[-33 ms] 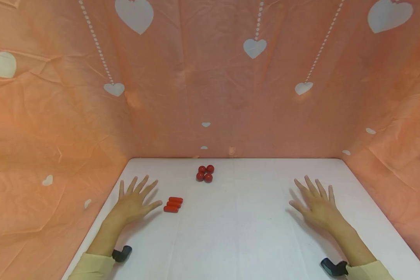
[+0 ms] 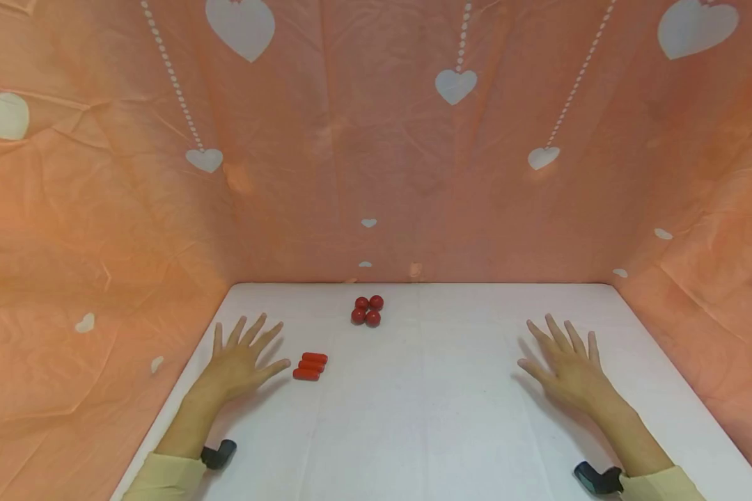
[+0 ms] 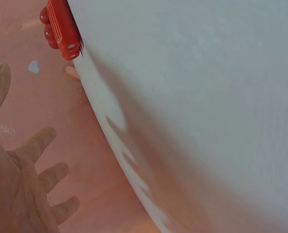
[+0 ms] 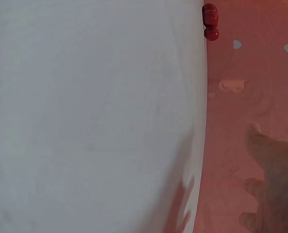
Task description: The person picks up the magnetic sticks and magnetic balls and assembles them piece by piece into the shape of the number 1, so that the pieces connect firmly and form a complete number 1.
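My left hand (image 2: 235, 365) is held above the table's left side with fingers spread, holding nothing. Just right of its thumb tip lie three red cylinders (image 2: 311, 366), side by side. Farther back, several dark red balls (image 2: 367, 311) sit grouped together. My right hand (image 2: 570, 372) hovers over the right side, fingers spread and holding nothing. In the left wrist view the cylinders (image 3: 64, 29) overlap the balls (image 3: 49, 33) at the top left, beyond my left hand (image 3: 23, 179). The right wrist view has the balls (image 4: 211, 22) at the top and my right hand (image 4: 275, 179) lower right.
A white table (image 2: 413, 417) spans the space between both arms. Peach cloth with pale hearts (image 2: 376, 174) rises behind it and along both sides. A dark wrist device (image 2: 218, 454) is on the left wrist and another (image 2: 597, 479) on the right.
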The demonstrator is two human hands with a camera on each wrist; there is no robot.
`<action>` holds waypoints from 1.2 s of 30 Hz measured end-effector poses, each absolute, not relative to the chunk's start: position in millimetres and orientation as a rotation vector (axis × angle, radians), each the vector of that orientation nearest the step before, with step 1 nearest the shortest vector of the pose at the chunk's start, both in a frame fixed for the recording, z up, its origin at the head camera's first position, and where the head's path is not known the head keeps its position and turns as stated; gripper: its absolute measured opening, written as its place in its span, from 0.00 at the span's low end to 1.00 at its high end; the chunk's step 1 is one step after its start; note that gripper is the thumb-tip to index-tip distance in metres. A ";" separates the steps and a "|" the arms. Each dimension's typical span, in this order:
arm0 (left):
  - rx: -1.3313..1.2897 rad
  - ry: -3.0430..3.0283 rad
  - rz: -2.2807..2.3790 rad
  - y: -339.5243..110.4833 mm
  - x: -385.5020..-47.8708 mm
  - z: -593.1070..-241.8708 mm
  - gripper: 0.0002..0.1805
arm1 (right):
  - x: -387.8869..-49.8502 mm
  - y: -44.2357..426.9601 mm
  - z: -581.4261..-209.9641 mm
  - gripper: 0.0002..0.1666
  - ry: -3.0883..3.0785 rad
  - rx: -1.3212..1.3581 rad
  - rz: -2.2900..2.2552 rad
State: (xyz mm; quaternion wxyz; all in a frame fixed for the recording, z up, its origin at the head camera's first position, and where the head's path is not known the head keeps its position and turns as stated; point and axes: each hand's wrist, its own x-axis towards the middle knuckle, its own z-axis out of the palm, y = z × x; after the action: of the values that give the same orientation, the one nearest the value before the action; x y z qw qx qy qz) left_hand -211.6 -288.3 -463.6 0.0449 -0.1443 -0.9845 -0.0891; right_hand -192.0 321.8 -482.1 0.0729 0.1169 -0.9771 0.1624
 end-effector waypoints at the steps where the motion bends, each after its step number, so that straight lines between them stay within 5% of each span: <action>1: -0.442 -3.007 -0.275 -288.1 -211.5 -463.3 0.44 | -192.0 321.9 -482.3 0.46 -2.934 0.351 0.490; 36: -0.627 -3.035 -0.211 -263.9 -236.1 -471.2 0.43 | -217.1 266.3 -480.6 0.46 -2.932 0.525 0.616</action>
State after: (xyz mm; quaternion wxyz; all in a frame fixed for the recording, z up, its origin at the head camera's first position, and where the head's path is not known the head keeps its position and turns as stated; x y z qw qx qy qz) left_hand -236.1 -263.9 -471.2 0.0177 -0.2017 -0.9769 -0.0680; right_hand -217.1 266.3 -480.6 0.0497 0.1723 -0.9628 0.2023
